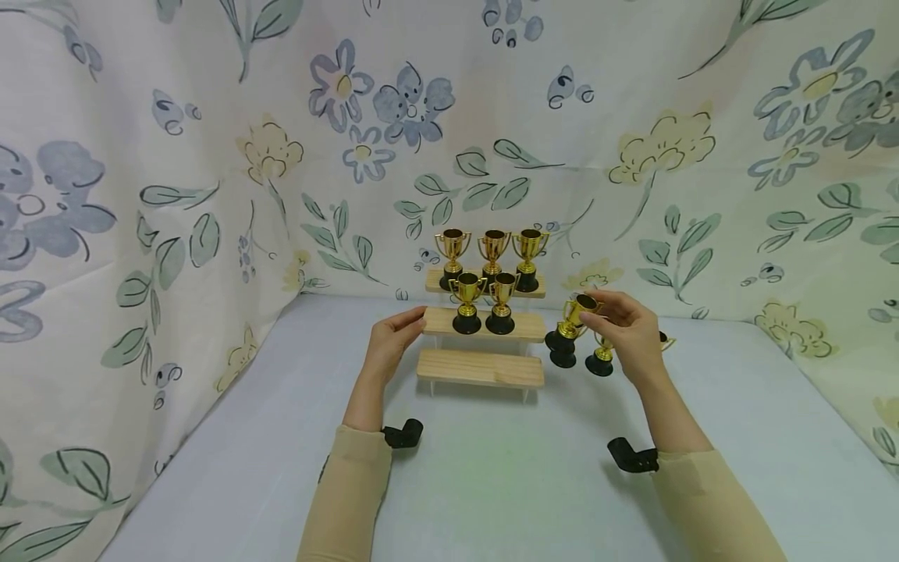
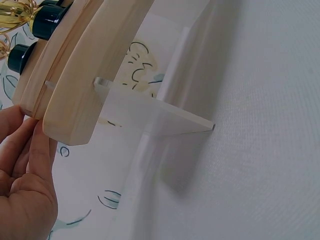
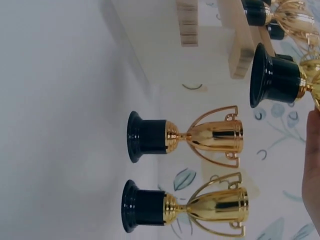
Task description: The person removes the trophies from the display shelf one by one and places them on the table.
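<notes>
A three-step wooden display shelf point(image 1: 481, 368) stands on the table. My left hand point(image 1: 386, 343) pinches the left end of its middle board point(image 2: 35, 95), thumb on top and fingers beneath. My right hand point(image 1: 634, 336) holds a small gold trophy cup point(image 1: 577, 311) by its upper part, right of the shelf. That cup's black base point(image 3: 277, 80) tilts slightly and is raised above the table. Two trophies point(image 1: 502, 293) stand on the middle board, left of its right half, and three more point(image 1: 495, 248) line the top board. The lowest board bears no trophy.
On the table right of the shelf, more trophies stand upright, among them a rose-gold one point(image 3: 215, 136) and a gold one point(image 3: 220, 205); my right hand partly covers this group in the head view. A flower-patterned cloth point(image 1: 492, 101) hangs behind the white table point(image 1: 492, 484).
</notes>
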The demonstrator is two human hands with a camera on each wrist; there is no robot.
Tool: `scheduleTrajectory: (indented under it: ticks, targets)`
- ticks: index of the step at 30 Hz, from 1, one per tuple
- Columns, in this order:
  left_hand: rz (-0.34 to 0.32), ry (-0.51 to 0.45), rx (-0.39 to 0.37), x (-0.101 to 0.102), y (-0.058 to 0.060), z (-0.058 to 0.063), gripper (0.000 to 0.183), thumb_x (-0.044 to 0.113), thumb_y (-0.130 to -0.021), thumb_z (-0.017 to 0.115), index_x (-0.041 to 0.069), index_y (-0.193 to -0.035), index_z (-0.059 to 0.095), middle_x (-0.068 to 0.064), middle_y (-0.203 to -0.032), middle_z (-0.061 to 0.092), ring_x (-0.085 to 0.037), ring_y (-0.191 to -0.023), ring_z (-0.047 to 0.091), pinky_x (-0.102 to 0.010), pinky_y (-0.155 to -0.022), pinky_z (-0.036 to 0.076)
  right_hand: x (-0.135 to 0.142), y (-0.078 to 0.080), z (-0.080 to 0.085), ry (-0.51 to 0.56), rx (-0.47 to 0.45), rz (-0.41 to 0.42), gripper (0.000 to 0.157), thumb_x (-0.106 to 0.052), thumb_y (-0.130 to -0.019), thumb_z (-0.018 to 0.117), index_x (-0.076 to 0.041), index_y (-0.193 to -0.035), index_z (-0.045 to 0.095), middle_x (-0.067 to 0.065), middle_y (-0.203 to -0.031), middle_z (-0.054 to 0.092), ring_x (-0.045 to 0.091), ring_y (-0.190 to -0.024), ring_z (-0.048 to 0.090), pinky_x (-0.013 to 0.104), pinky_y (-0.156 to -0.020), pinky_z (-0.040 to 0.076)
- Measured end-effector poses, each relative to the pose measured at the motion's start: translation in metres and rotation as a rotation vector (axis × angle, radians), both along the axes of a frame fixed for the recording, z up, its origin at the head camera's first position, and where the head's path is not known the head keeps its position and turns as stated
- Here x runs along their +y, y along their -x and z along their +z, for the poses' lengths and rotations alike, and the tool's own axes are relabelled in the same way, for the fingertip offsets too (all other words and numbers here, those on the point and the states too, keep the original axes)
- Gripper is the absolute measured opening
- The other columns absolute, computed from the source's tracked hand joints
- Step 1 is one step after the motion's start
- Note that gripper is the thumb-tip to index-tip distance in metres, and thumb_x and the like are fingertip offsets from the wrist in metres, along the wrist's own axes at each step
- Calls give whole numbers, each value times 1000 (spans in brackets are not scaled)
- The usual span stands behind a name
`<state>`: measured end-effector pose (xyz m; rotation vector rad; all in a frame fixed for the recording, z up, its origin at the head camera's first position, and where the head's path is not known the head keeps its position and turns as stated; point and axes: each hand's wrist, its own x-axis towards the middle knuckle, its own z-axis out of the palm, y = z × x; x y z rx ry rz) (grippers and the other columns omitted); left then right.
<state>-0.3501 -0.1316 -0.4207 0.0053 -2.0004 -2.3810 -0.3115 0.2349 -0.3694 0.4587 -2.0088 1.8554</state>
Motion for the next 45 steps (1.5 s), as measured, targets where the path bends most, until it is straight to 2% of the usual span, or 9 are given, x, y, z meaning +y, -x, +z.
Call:
scheduleTrajectory:
  ticks: [11, 14, 17, 23, 27, 31, 36, 40, 45]
  targets:
    - [2, 10, 11, 0, -1, 1, 40, 2, -95, 62, -4, -134, 58, -21, -142, 56, -7, -111, 65, -16, -99, 54, 8, -2, -8, 111, -63, -8, 26, -3, -86, 74, -8, -112, 71, -16, -95, 75, 0, -81, 65, 9, -70, 57]
    - [2, 15, 13, 0, -1, 0, 39, 2, -95, 61, -4, -134, 58, -21, -142, 56, -9, -114, 64, -16, -99, 54, 11, -1, -11, 109, -81, -19, 26, -5, -86, 75, -9, -111, 71, -17, -94, 74, 0, -81, 65, 8, -71, 56]
    - [2, 16, 6, 0, 0, 0, 40, 2, -95, 62, -3, -134, 58, -20, -143, 56, -12, -118, 63, -17, -101, 53, 14, -1, -13, 51, -98, -33, 28, -7, -87, 75, -8, -114, 71, -19, -94, 73, -1, -81, 63, 10, -69, 56]
    - [8, 8, -3, 0, 0, 0, 39, 3, -95, 62, -2, -134, 59, -18, -143, 56, -13, -120, 63, -19, -104, 52, 17, -1, -17, -174, -155, -86, 37, -17, -88, 76, -7, -123, 66, -27, -96, 68, -3, -83, 63, 12, -72, 56]
    - [8, 10, -3, 0, 0, 0, 39, 3, -96, 62, -2, -135, 58, -18, -143, 56, -14, -121, 62, -19, -103, 52, 17, -1, -19, -290, -184, -88, 43, -24, -88, 76, -5, -124, 64, -30, -96, 66, -4, -84, 63, 13, -73, 56]
    - [2, 12, 2, 0, 1, -1, 40, 2, -96, 61, -2, -135, 58, -19, -143, 56, -15, -122, 62, -18, -102, 52, 17, -1, -22, -370, -220, -92, 46, -31, -86, 78, -7, -123, 65, -31, -93, 65, -5, -84, 64, 15, -72, 56]
    - [5, 6, -3, 0, 0, 0, 39, 3, -95, 62, -2, -134, 59, -19, -143, 57, -13, -120, 63, -19, -103, 52, 18, 0, -26, -409, -255, -83, 48, -34, -85, 79, -8, -122, 65, -30, -92, 65, -8, -86, 66, 13, -75, 56]
    - [6, 13, -4, 1, -1, 1, 39, 3, -95, 62, -2, -134, 59, -19, -142, 57, -13, -119, 63, -20, -104, 52, 18, 1, -28, -431, -276, -80, 49, -36, -84, 80, -8, -121, 66, -25, -95, 68, -9, -86, 66, 13, -75, 57]
    - [7, 18, -3, 1, 0, 1, 39, 3, -96, 61, -2, -134, 59, -19, -143, 57, -13, -119, 63, -20, -103, 52, 19, 0, -30, -473, -290, -78, 51, -36, -83, 80, -8, -124, 66, -5, -109, 74, -9, -87, 64, 15, -76, 56]
